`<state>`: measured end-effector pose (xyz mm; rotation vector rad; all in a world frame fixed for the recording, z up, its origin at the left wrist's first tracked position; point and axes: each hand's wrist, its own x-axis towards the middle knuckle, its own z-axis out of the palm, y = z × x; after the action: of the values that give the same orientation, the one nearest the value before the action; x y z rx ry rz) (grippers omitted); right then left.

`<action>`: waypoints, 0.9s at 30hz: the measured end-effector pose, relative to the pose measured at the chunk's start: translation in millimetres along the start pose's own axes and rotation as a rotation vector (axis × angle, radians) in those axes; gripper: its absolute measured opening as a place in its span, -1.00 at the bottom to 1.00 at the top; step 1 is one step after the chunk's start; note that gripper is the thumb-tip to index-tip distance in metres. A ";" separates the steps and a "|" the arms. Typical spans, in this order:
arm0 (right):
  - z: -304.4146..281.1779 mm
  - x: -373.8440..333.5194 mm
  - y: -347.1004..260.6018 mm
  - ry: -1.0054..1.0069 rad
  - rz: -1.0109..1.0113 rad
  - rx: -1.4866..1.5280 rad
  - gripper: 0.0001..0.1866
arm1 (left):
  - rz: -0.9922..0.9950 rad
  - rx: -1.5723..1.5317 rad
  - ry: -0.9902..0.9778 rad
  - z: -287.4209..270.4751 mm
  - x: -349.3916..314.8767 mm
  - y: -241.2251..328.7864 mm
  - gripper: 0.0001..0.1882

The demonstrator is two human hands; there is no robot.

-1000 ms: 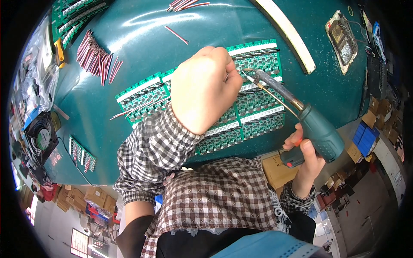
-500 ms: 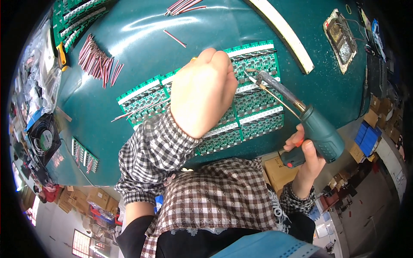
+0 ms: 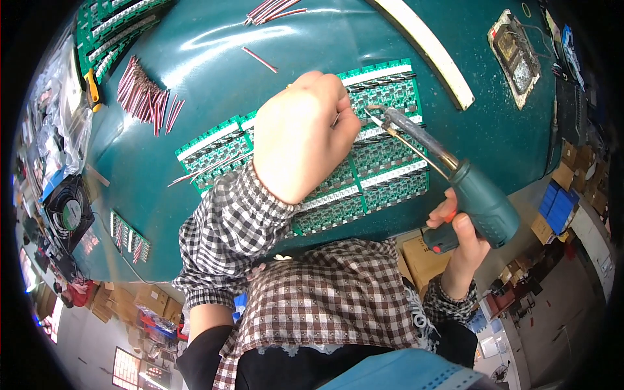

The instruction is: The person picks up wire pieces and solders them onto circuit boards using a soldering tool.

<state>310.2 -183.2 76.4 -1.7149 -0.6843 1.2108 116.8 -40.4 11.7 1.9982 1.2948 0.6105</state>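
My right hand [image 3: 463, 237] grips a green soldering gun [image 3: 481, 201] by its handle, fingers near the red trigger. The gun's tip points left, over the upper right part of the green circuit boards [image 3: 393, 153]. Close to that tip is my left hand [image 3: 302, 133], closed above the boards with its fingertips pinched together; what they hold is hidden, though a bit of yellow shows past the knuckles. The boards lie side by side, carrying white connector rows and black-and-white wires. A few loose red, white and black wires [image 3: 211, 170] lie across the left boards.
A bundle of short wires [image 3: 143, 94] lies at the left, with another wire bundle [image 3: 276, 10] at the top. A curved white strip [image 3: 429, 52] and a solder-stained tray [image 3: 517, 58] are at the right. A black fan [image 3: 67, 211] stands at the left edge.
My left hand has shifted slightly left, and its fingers have turned a little. The soldering gun's tip has moved slightly left with it.
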 end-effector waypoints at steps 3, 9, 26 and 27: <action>2.4 -1.4 -0.1 -0.015 0.011 0.000 -0.58 | -0.003 -0.008 0.000 0.4 0.5 0.2 -0.91; 10.0 -0.5 -3.0 0.021 -0.002 -0.128 -0.50 | -0.013 -0.004 -0.001 0.5 0.3 -0.2 -0.91; 4.9 -1.1 0.5 -0.030 -0.043 -0.202 -0.54 | -0.022 -0.019 -0.009 -0.6 -0.1 1.3 -0.90; 5.0 -1.3 0.3 -0.030 -0.043 -0.202 -0.54 | -0.023 -0.019 -0.012 -0.5 -0.2 1.1 -0.90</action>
<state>305.1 -182.6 76.1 -1.8401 -0.8830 1.1715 117.1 -40.8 12.8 1.9657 1.2982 0.5966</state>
